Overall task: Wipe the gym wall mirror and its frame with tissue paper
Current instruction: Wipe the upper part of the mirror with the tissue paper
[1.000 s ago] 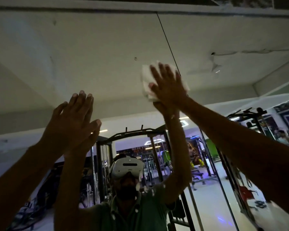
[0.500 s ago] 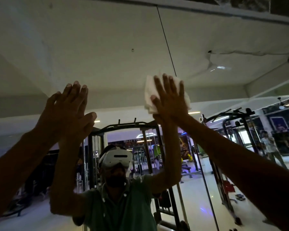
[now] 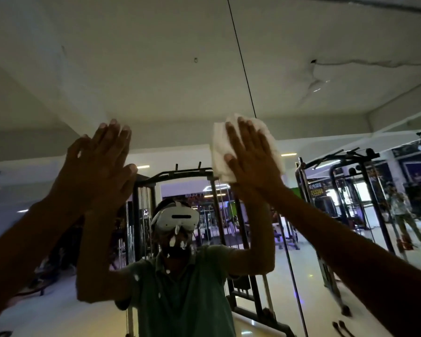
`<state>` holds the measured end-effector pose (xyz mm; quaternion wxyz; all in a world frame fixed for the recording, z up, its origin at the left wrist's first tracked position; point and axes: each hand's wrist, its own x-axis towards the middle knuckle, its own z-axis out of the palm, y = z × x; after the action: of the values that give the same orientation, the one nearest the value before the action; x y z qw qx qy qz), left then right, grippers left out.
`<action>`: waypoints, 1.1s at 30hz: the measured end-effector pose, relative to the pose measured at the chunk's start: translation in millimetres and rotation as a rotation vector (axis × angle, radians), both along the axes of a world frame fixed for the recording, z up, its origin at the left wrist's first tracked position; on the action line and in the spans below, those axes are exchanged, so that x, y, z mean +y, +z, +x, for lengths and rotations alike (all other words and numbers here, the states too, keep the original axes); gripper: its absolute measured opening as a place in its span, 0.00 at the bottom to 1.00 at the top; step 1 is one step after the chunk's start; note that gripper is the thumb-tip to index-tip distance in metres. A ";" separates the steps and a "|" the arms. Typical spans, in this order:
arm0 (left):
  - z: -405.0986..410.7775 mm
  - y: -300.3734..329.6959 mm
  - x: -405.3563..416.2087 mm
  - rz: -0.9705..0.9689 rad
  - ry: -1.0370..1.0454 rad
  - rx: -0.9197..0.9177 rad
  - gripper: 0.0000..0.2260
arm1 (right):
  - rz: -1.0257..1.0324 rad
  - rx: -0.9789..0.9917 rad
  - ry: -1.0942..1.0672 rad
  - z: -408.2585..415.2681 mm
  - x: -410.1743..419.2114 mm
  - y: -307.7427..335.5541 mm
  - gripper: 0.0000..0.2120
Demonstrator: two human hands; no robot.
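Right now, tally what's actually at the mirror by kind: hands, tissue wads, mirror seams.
Hands: 2, left hand bare and flat, right hand pressing tissue
Tissue wads: 1, white tissue paper
Mirror seams: 1, dark line on the mirror
Total: 4

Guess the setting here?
A gym, seen in a wall mirror: a cable machine behind the person, another rack at right. The right hand presses tissue paper to the glass.

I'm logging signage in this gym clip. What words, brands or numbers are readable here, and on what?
Yellow-lettered banner reflected in the mirror: mirrored and blurred, unreadable.
Dark sign behind the cable machine: too small, unreadable.
Headset: no legible brand.
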<state>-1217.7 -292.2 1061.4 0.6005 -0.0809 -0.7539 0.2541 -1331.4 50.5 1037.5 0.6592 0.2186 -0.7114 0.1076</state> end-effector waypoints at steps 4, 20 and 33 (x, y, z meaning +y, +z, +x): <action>1.9 -6.3 22.6 0.184 -0.118 -0.048 0.39 | -0.310 -0.054 -0.016 2.9 -8.0 9.7 0.35; -8.5 -49.4 43.5 0.204 -0.074 0.000 0.38 | -0.107 -0.055 0.018 8.1 -23.8 0.2 0.36; -10.9 -49.9 31.1 0.200 -0.092 -0.033 0.36 | 0.197 -0.030 0.013 17.8 -52.2 -86.3 0.35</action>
<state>-1228.5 -261.1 1011.5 0.6041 -0.0591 -0.7807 0.1484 -1313.6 -1.7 951.2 0.6231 0.2852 -0.7269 0.0447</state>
